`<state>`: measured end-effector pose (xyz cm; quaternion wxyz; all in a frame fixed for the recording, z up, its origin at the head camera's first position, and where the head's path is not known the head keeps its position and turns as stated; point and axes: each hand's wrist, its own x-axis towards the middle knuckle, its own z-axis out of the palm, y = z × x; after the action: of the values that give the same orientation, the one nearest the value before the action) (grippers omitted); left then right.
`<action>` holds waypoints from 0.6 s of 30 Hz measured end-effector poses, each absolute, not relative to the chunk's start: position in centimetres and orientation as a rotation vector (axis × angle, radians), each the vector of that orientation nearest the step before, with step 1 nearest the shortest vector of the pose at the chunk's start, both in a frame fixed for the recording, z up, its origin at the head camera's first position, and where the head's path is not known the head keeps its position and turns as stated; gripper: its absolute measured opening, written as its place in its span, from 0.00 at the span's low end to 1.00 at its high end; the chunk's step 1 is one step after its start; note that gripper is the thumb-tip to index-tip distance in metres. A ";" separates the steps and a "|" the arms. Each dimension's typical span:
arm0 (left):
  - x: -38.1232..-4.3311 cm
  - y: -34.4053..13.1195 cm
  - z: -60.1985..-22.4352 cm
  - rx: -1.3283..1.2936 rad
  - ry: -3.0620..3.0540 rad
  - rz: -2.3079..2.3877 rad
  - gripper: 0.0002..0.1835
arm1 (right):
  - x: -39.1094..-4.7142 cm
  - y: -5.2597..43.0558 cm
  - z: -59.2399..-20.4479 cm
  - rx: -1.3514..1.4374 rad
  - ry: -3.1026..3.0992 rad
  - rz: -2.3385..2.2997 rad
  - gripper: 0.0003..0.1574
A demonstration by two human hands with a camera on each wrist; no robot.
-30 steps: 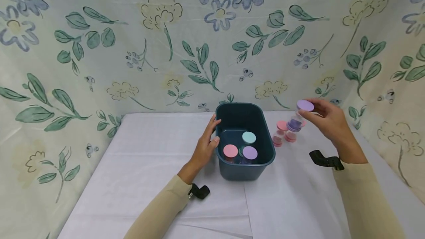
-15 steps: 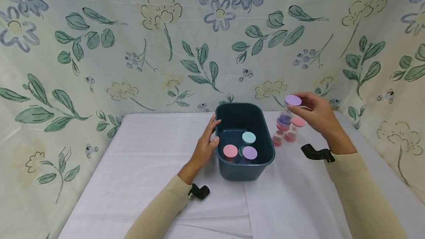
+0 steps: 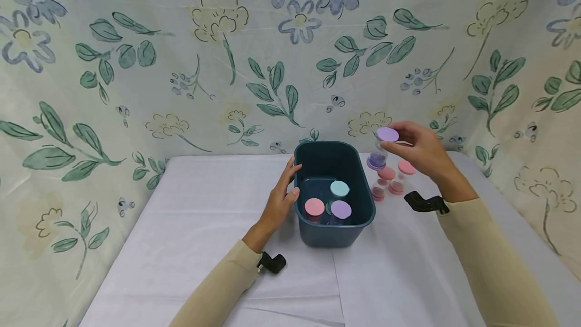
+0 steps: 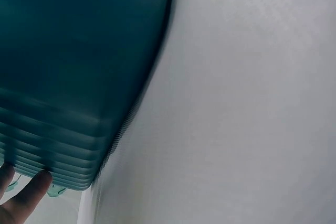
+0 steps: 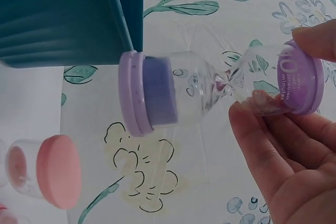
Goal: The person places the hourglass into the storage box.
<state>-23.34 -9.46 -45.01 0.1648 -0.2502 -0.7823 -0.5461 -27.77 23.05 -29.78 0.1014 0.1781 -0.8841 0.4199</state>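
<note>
My right hand (image 3: 422,148) pinches the purple hourglass (image 5: 184,90), long axis roughly upright, sand (image 5: 161,92) at the bottom; my left hand (image 3: 278,200), fingers extended, touches the bin (image 3: 333,237).

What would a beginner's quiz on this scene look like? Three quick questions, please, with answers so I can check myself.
1. Choose one: what colour are the end caps of the sand timer held by the right hand?
A) pink B) purple C) mint
2. True or false: the left hand is touching the bin.
3. How many round caps show inside the bin in the head view?

Key:
1. B
2. True
3. Three: a mint cap, a pink cap and a purple cap.
</note>
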 end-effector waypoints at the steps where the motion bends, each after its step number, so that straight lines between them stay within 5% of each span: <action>1: -23.4 -9.5 -45.0 -0.713 -2.230 -1.559 0.32 | -27.8 22.9 -29.7 0.527 -2.613 1.239 0.34; 18: -23.2 -9.3 -44.9 -0.711 -2.226 -1.552 0.31 | -28.9 20.6 -28.8 0.646 -2.609 1.244 0.32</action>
<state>-23.25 -9.29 -44.91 0.1676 -0.2498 -0.7822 -0.5456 -28.95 20.61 -28.78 0.0898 0.2171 -0.8774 0.4182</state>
